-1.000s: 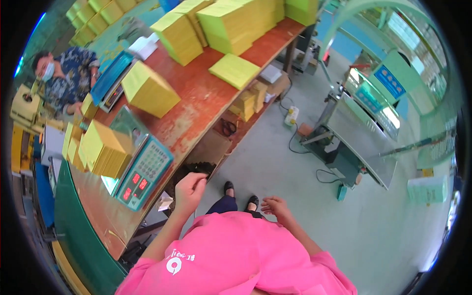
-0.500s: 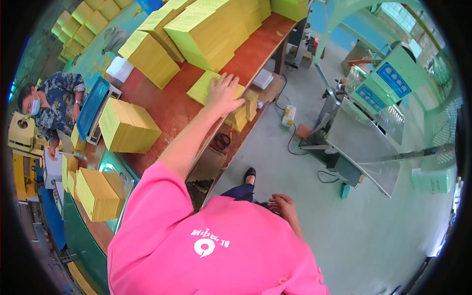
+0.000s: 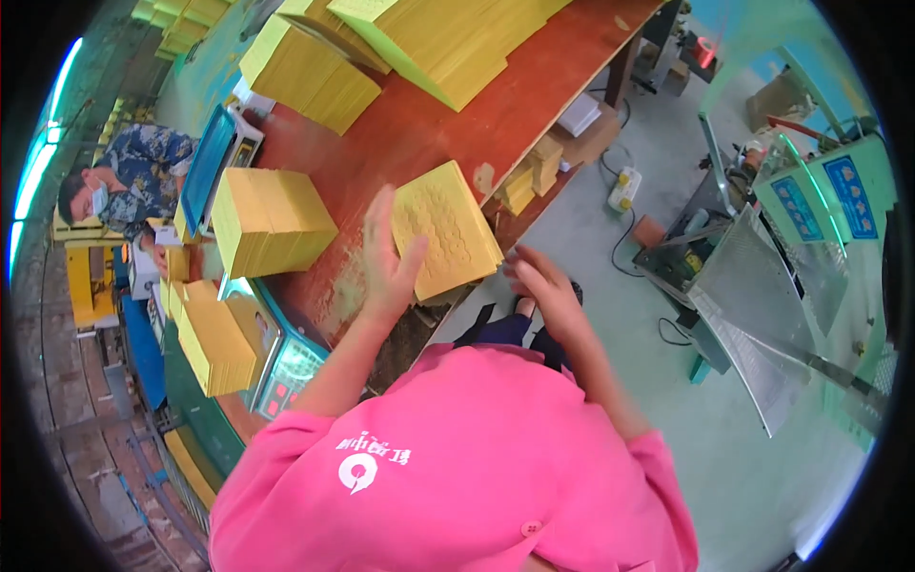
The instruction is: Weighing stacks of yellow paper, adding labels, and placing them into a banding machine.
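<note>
A low stack of yellow paper sheets [image 3: 444, 227] with a pattern pressed into its top lies at the table's near edge, in front of me. My left hand [image 3: 389, 262] stands along its left side, fingers stretched out, the thumb reaching over the near left corner. By the right corner is my right hand [image 3: 548, 289], its fingers apart and slightly bent; whether they touch the sheets I cannot tell. Left of my left hand stands a taller block of yellow paper [image 3: 272, 224].
The red table [image 3: 419, 133] carries large yellow paper stacks [image 3: 310, 71] at its far side. A scale [image 3: 286, 367] and another paper stack [image 3: 217, 338] are at left. Beyond them a masked co-worker [image 3: 133, 186] handles paper. To the right stands a green machine with a metal tray [image 3: 753, 305].
The low paper stack has come nearer to me, to the table's edge. My left hand has drawn back from on top of it to its side. My right hand has risen to its right corner.
</note>
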`<state>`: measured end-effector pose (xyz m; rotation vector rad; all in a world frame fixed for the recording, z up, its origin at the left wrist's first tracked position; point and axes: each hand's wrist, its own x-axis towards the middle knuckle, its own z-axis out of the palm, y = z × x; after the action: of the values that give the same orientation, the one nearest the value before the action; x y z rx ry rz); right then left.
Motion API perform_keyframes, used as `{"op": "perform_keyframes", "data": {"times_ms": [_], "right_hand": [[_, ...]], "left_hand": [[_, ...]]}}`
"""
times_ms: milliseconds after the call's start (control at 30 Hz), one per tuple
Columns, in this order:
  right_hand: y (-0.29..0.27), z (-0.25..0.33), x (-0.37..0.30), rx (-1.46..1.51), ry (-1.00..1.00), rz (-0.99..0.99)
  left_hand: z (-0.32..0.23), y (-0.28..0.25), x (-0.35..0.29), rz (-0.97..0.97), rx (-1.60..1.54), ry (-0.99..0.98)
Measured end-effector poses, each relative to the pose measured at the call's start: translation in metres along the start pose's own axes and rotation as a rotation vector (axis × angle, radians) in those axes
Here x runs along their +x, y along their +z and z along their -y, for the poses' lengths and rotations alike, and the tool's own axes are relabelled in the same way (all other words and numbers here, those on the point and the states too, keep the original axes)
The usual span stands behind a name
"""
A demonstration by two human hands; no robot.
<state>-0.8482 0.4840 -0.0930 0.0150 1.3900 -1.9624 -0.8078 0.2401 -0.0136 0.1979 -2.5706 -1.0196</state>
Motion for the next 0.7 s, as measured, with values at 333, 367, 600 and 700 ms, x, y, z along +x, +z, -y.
{"op": "perform_keyframes", "data": {"times_ms": [333,367,600,700], "right_hand": [[0.075,0.069,0.038,-0.834,-0.471,0.135],[0.081,0.077,0.036,-0.884,-0.653,0.162],[0.121,0.136,0.037,-1.106,-0.945,0.335],[0.132,0.138,0.045,-0.92,-0.754,0.445]], "left_hand": [[-0.006,0.027,-0.03,-0.319,-0.654,-0.651],[-0.013,0.029,-0.028,-0.361,-0.789,-0.653],[-0.017,-0.007,-0.023,-0.623,-1.277,-0.538],[-0.001,-0.029,-0.043,-0.522,-1.362,-0.559]]}}
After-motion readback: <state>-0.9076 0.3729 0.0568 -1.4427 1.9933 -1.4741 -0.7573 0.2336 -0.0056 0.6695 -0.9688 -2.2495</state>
